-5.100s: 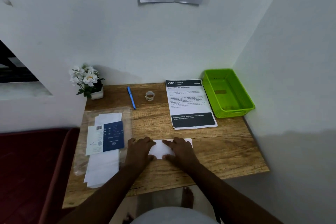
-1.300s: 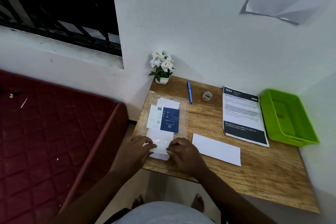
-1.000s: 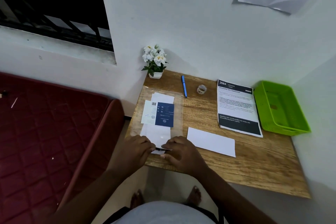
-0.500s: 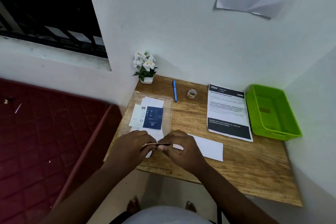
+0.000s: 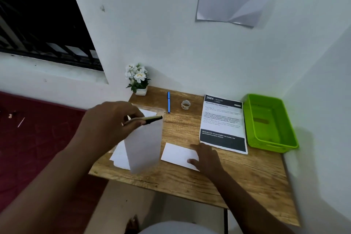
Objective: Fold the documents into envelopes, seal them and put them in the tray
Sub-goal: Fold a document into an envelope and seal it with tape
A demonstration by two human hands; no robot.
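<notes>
Your left hand (image 5: 112,123) is hovering above the left part of the worktop (image 5: 237,175), its fingers (image 5: 135,122) curled and pinching the top edge of a white envelope (image 5: 143,148), which is hanging down clear of the wood. Below and behind it, more white envelopes (image 5: 118,156) are lying in a clear plastic sleeve. At the back a small pot of white flowers (image 5: 138,79) is standing against the wall, with a blue pen (image 5: 168,101) and a roll of tape (image 5: 186,104) lying to its right, apart from each other. Just right of the hanging envelope, the folded document (image 5: 177,155) is lying flat near the front edge, and your right hand (image 5: 206,156) is resting on its right end, fingers stretched flat and gripping nothing. Behind that hand a printed instruction sheet (image 5: 223,123) is lying on the wood, and the green tray (image 5: 269,122) is sitting beside it in the far right corner.
</notes>
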